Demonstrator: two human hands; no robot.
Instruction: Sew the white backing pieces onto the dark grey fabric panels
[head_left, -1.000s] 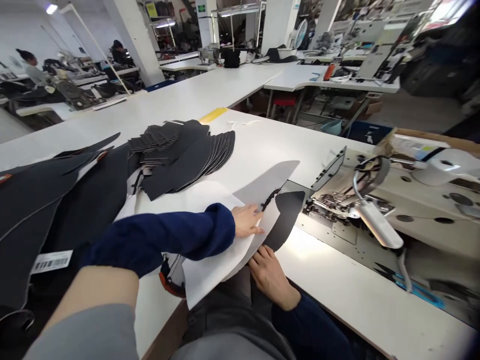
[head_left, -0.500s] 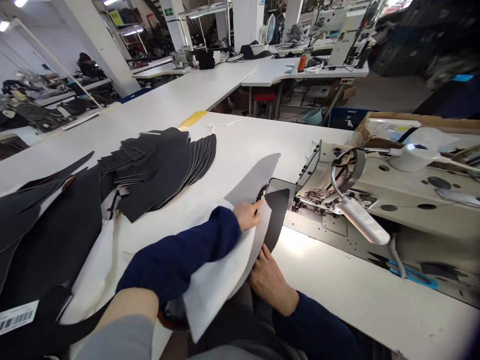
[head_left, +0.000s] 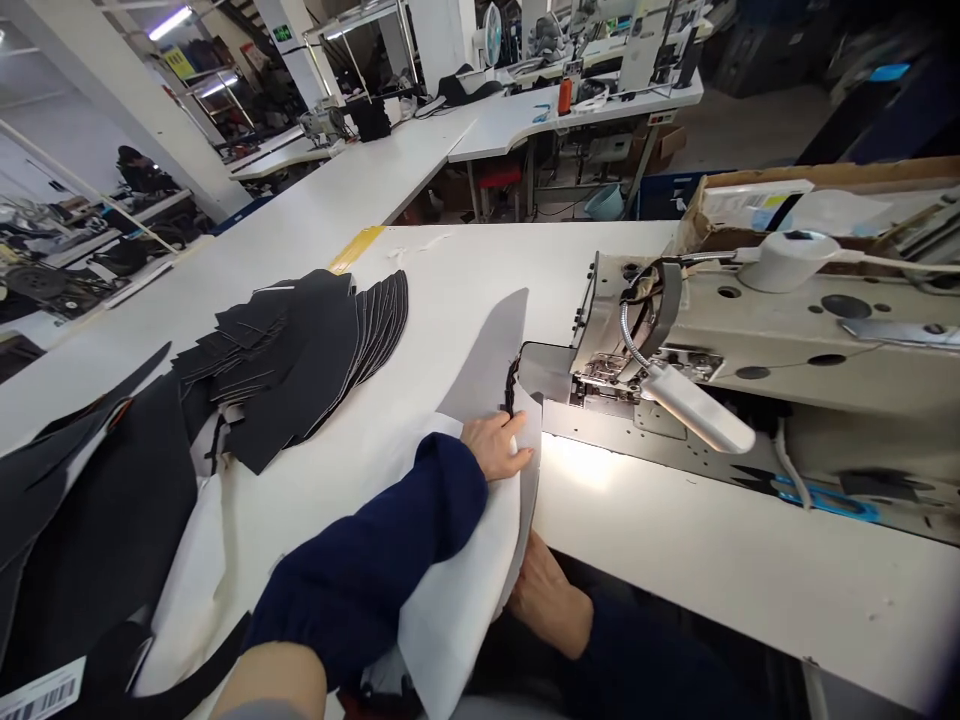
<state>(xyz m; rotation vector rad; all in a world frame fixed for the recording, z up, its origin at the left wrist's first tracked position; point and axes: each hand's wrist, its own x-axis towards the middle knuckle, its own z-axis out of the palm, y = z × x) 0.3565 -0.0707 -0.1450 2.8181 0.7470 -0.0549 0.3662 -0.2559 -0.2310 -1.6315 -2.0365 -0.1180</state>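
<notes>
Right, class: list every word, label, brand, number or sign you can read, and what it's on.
No word or number is legible.
White barcode label, on black material: print too small.
Green sign, on white pillar: blurred.
Yellow sheet, background: blurred.
White packet, in cardboard box: print blurred.

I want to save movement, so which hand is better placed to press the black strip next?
Probably your left hand: it lies on the pale fabric, close to the black strip. Your right hand is nearer your body, at the fabric's edge, partly hidden.
</notes>
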